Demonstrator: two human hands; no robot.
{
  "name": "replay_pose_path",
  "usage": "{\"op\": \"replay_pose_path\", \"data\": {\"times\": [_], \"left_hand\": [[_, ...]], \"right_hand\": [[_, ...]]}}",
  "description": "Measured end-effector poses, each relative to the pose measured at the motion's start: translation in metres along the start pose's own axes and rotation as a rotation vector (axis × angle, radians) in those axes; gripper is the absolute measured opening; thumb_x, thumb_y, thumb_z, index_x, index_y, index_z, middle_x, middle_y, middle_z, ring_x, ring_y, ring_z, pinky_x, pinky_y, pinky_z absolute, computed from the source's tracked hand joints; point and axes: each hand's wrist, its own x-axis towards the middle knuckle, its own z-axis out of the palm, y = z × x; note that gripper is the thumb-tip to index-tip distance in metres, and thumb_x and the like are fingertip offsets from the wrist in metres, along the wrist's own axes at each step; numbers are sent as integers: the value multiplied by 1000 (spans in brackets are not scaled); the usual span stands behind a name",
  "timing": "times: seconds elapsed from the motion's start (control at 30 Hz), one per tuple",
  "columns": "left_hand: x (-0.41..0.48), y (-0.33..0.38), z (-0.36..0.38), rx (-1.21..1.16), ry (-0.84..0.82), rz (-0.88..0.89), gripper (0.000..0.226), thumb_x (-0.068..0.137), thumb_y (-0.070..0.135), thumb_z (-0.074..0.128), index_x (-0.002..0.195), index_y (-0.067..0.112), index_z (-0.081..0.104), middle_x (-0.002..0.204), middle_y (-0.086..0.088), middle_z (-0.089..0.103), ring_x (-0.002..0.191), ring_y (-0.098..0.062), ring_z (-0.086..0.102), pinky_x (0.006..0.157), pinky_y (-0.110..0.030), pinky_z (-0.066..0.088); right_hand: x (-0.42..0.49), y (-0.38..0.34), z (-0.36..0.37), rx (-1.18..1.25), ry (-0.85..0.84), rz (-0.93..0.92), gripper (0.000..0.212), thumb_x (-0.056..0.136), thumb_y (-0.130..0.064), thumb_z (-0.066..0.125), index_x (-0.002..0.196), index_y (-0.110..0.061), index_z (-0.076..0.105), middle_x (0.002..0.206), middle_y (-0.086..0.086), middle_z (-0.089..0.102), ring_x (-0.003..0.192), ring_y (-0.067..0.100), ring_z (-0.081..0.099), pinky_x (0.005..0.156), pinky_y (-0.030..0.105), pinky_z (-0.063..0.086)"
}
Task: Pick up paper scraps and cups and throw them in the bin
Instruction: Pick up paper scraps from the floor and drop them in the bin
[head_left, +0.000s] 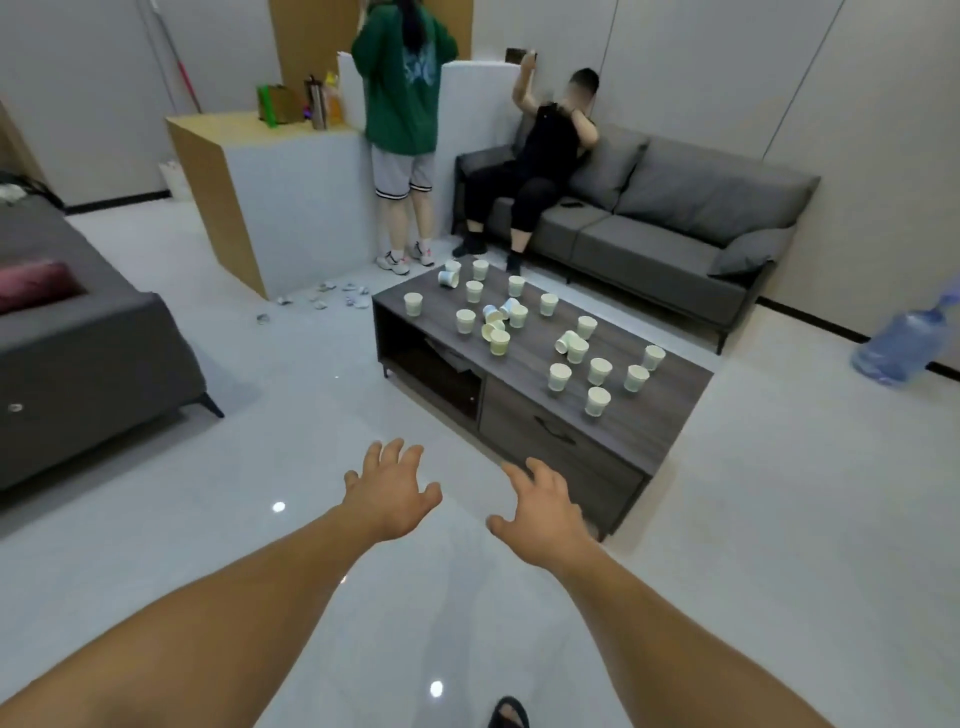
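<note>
My left hand and right hand spread wide, holding nothing; cups scattered across table, scraps on floor.

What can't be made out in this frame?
Head view:
Bin: none in view, whereabouts unknown.
Paper scraps: too small and blurred to count.
Water bottle: blurred, cut by the right edge.
Coffee table shelf: in shadow, contents unclear.

Cups on coffee table
</note>
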Motion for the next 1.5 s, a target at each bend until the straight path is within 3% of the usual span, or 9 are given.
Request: {"op": "replay_pose_path", "data": {"times": [0.2, 0.47, 0.93, 1.5], "left_hand": [[78, -29, -35, -33, 71, -206, 68, 92, 55, 39, 150, 26, 18, 161, 0, 9, 148, -27, -1, 114, -53, 18], [175, -84, -60, -95, 87, -341, 69, 92, 56, 39, 150, 26, 17, 161, 0, 8, 147, -27, 0, 114, -54, 19], [396, -259, -171, -146, 90, -384, 69, 91, 54, 39, 150, 24, 19, 160, -1, 8, 147, -26, 0, 114, -52, 19], [688, -367, -280, -153, 152, -557, 70, 91, 55, 43, 150, 25, 20, 160, -1, 11, 147, -26, 5, 113, -54, 21]], "right_hand": [[121, -32, -27, -26, -43, -198, 78, 88, -52, 56, 153, -34, 16, 162, -2, 7, 148, 24, 7, 113, 51, 27], [254, -99, -29, -98, -121, -344, 78, 88, -53, 56, 152, -35, 15, 161, -1, 6, 148, 25, 6, 111, 55, 27], [496, -278, -24, -118, -160, -386, 78, 88, -50, 57, 152, -35, 16, 161, -3, 5, 147, 22, 4, 111, 53, 29], [845, -438, -61, -169, -226, -645, 78, 91, -47, 56, 154, -31, 14, 162, 2, 4, 147, 26, 5, 113, 50, 29]]}}
